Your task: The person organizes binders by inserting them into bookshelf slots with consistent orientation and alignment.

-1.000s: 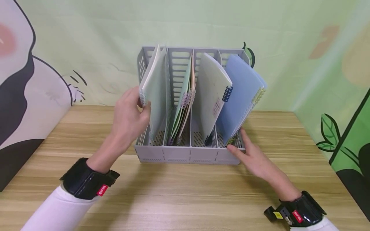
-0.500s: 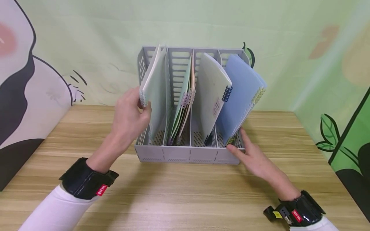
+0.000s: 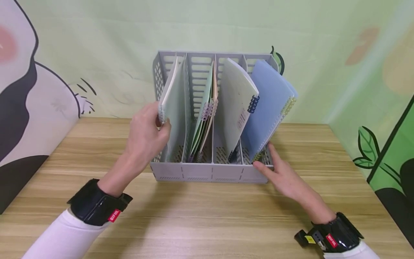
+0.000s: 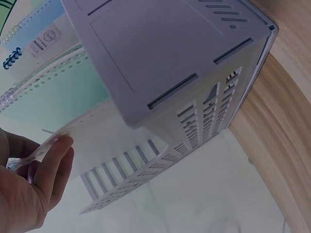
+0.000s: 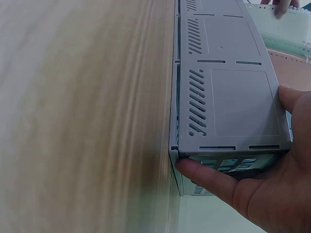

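A grey file organizer point(image 3: 197, 172) with upright dividers stands on the table. In its leftmost compartment is a pale loose-leaf notebook point(image 3: 176, 108) with clear binding rings. My left hand point(image 3: 147, 131) pinches this notebook by its ringed edge, thumb against the fingers; in the left wrist view the notebook's translucent cover point(image 4: 97, 133) reaches down into the compartment. My right hand point(image 3: 288, 178) grips the organizer's front right corner. The right wrist view shows the thumb over the upper rim and a finger along the perforated side; the other fingers are partly hidden.
Thin green and peach notebooks point(image 3: 205, 115) stand in the second compartment. A grey-white notebook point(image 3: 237, 104) with dark blue rings leans in the third, and a blue notebook point(image 3: 270, 104) with yellowish rings in the fourth. A printed cloth point(image 3: 113, 54) hangs behind the wooden table point(image 3: 194, 219).
My left hand has shifted slightly down and right, and the pale notebook has sunk a little lower in the leftmost compartment. My right hand stays at the organizer's corner.
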A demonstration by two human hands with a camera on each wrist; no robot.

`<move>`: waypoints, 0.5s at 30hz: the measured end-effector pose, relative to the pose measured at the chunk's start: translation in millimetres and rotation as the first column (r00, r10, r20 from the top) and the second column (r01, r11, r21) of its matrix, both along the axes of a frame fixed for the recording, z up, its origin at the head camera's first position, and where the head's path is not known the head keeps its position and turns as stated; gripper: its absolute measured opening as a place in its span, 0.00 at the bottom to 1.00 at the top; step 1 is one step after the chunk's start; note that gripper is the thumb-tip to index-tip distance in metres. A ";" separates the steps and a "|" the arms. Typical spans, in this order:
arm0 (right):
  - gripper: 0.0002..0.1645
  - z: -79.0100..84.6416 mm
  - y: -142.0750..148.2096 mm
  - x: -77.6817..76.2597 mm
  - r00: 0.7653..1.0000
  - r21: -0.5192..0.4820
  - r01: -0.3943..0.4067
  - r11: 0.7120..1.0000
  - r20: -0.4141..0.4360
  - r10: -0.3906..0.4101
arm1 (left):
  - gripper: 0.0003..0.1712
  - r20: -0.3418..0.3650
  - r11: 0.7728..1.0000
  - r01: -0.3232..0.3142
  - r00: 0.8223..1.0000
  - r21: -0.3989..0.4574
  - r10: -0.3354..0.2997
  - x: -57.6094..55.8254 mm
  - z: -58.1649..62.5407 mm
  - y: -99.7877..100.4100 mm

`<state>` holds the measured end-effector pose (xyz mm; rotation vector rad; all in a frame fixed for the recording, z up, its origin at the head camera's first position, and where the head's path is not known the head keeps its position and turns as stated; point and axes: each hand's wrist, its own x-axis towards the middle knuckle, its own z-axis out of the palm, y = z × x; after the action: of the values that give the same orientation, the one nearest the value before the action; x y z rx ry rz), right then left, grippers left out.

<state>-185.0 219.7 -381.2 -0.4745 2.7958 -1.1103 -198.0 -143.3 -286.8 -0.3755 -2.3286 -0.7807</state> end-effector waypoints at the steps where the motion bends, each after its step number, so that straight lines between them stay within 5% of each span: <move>1: 0.52 0.3 0.1 0.0 1.000 -0.002 -0.001 1.000 0.000 0.001 | 0.06 0.001 1.000 0.001 1.000 -0.003 -0.001 -0.5 -0.5 -0.1; 15: 0.52 0.9 -0.2 -0.5 1.000 -0.001 -0.007 1.000 -0.006 0.007 | 0.15 0.056 1.000 0.011 0.998 -0.011 -0.011 -6.1 -1.0 0.9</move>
<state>-185.5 219.5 -380.3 -0.4877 2.7967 -1.1107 -204.1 -142.3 -287.8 -0.3763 -2.3853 -0.7933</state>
